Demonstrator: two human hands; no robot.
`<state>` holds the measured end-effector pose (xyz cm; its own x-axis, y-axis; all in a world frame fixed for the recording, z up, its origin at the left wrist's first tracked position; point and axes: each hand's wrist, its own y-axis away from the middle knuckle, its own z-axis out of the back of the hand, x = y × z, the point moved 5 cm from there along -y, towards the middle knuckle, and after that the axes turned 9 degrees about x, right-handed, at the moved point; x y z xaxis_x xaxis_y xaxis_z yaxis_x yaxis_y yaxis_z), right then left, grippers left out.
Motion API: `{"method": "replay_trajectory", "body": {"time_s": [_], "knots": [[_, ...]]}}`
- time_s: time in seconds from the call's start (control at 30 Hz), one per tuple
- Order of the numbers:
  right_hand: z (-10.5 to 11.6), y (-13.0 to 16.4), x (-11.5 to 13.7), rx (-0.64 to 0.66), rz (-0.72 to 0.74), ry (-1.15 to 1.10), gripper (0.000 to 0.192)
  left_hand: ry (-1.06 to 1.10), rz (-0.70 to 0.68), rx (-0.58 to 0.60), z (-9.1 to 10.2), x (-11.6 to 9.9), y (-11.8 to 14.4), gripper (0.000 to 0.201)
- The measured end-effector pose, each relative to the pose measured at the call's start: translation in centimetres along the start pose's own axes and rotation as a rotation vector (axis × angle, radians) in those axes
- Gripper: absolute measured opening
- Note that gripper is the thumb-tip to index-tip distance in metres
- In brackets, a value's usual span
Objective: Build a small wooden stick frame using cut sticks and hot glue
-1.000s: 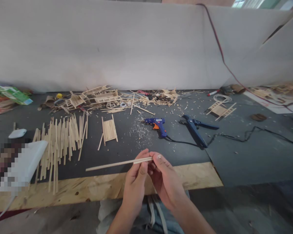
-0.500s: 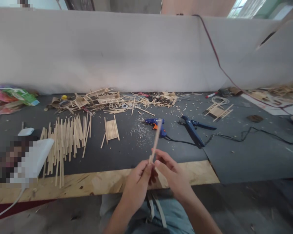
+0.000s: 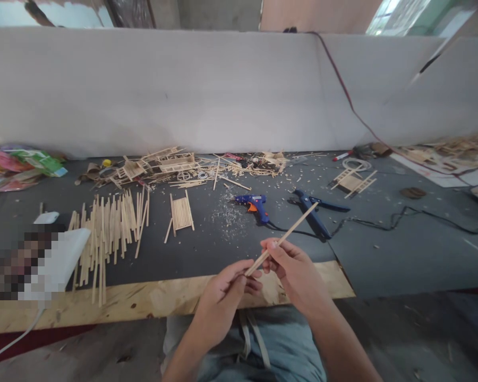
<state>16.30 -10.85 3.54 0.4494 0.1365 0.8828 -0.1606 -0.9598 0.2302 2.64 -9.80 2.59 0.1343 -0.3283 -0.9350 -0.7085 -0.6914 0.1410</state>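
Observation:
Thin wooden sticks slant up to the right between my hands, above the table's front edge; a long one shows, with what looks like a shorter one along its lower end. My left hand pinches the lower end between thumb and fingers. Farther up, my right hand grips the middle with thumb and fingertips. Beyond them lie a blue hot glue gun with an orange trigger and a blue-handled cutting tool. A small slatted stick panel rests to the left.
Many loose sticks lie spread at the left, beside a white device with a cable. Stick models and scraps line the back near a pale wall. A small stick frame and black cable are at the right.
The stick has tipped from nearly upright to slanting right. My right hand has moved right and up along it and now grips its middle; my left hand still holds the lower end.

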Motion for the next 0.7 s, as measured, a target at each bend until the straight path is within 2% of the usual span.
{"method": "replay_trajectory", "body": {"time_s": [0.27, 0.43, 0.57, 0.7], "knots": [[-0.7, 0.5, 0.1, 0.078, -0.031, 0.071, 0.02, -0.023, -0.067, -0.042, 0.5, -0.3, 0.2, 0.025], [-0.7, 0.1, 0.2, 0.114, -0.035, 0.088, 0.018, -0.014, -0.051, -0.054, 0.5, -0.5, 0.1, 0.023], [-0.4, -0.4, 0.5, 0.169, -0.054, 0.144, 0.016, 0.044, -0.027, -0.03, 0.3, 0.1, -0.1, 0.023], [-0.3, -0.7, 1.3, 0.207, -0.075, 0.291, 0.018, 0.166, -0.01, -0.025, 0.3, 0.9, -0.5, 0.022]]}}
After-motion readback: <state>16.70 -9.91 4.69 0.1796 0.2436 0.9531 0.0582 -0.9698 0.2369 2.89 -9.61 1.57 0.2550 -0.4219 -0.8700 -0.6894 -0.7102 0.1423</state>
